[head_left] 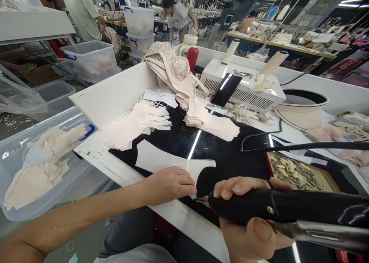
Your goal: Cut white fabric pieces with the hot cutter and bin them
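A cut piece of off-white fabric (158,155) lies spread on the glossy black work surface (181,140), with a narrow seam line running down toward its lower end. My left hand (173,184) is on that lower part, fingers closed together and holding the fabric near the table's front edge. My right hand (248,232) is wrapped round a thick black handheld tool (276,207) with a metal lever underneath. The tool's slim metal tip (203,200) points left and sits close to my left fingertips. Whether it touches the fabric, I cannot tell.
Stacks of cream fabric (138,124) and more layered pieces (211,120) lie behind. A phone (226,89) leans on a white machine box (245,86). A black cable (302,145) crosses above a tray of peanuts (302,174). A clear plastic bin (95,193) stands left; other people work beyond.
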Available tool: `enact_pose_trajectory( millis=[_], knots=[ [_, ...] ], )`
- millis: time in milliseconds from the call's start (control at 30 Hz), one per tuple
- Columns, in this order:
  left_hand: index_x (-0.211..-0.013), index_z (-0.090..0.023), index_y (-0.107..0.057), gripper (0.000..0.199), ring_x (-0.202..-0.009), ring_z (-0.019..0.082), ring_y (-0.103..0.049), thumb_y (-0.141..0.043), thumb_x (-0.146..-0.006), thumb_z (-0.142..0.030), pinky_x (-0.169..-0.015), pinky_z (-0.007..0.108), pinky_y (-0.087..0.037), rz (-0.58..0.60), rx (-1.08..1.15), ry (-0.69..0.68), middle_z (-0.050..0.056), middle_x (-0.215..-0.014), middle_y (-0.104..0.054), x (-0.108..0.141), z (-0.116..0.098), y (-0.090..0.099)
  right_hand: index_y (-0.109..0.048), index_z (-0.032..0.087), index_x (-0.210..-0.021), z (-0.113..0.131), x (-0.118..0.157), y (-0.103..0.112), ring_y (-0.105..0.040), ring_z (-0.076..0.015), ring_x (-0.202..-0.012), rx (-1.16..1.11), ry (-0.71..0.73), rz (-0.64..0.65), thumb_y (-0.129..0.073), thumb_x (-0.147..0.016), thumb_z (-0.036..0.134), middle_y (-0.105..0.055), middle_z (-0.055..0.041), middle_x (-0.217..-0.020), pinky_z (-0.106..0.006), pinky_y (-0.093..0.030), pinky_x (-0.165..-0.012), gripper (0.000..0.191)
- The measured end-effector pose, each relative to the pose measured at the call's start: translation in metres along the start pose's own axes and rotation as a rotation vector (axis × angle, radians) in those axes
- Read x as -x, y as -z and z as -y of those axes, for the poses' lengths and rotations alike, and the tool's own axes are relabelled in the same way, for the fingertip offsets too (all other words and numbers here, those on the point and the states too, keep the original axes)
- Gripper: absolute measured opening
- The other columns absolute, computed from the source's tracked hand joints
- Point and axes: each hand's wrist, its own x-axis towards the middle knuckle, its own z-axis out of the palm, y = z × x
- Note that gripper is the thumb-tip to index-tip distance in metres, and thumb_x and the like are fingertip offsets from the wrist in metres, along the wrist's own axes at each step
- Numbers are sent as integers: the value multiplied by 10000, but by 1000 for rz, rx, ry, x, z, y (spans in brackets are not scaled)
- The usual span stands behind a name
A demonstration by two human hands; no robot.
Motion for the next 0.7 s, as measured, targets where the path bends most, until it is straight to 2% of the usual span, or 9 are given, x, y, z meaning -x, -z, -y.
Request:
enact_pose_trajectory(
  millis=[167,333,533,700],
  knots=[
    [-1077,-175,-713,156,-1033,169,-708,-568,-1068,-120,-1043,307,-546,-12,-14,-47,55,-1092,-770,3,1,6,-618,277,-1176,0,0,-2,-509,-176,-561,-11,14,-35,-813,-849,382,-634,40,-765,-333,-479,-474,395],
    [-1037,-183,-721,125,-1030,165,-717,-620,-1037,-110,-1052,303,-555,-10,-23,-64,58,-1090,-769,4,2,7,-608,273,-1179,0,2,-3,-517,-176,-564,-19,5,-54,-831,-834,388,-635,39,-772,-329,-481,-480,427],
    [-1039,-154,-727,170,-1014,173,-723,-565,-1061,-107,-1062,316,-558,-20,9,-69,71,-1086,-770,4,3,8,-632,269,-1197,-2,4,-5,-538,-181,-580,-46,-8,-104,-853,-804,368,-659,38,-786,-346,-481,-490,461],
    [-1038,-169,-733,156,-1024,165,-727,-597,-1045,-93,-1067,307,-561,-16,7,-74,71,-1089,-771,4,3,9,-612,285,-1230,-2,4,0,-543,-180,-597,-22,-10,-56,-826,-829,373,-645,36,-808,-366,-494,-509,464]
  ],
)
